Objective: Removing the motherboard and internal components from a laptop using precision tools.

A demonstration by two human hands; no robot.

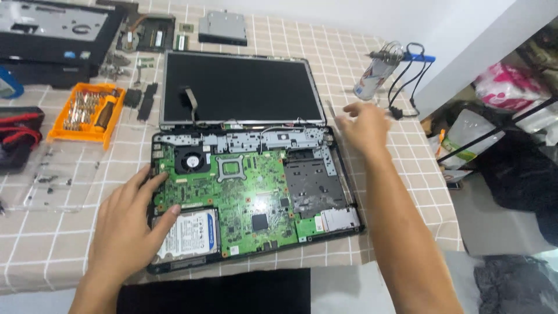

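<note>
An opened laptop base [343, 229] lies on the checked tablecloth, its green motherboard [244, 197] bare, with a black fan [189, 159] and a silver hard drive [189, 232] at the lower left. The dark screen panel [241, 87] lies flat behind it. My left hand [131, 224] rests flat on the base's left edge, fingers touching the board and the hard drive. My right hand [365, 125] hovers blurred above the base's right rear corner, fingers spread, holding nothing.
An orange screwdriver-bit case [87, 113] sits at the left, beside a clear plastic lid [52, 180]. Black laptop covers [55, 35], an optical drive [222, 28] and small parts lie at the back. A spray can [375, 75] with cables stands at the right edge.
</note>
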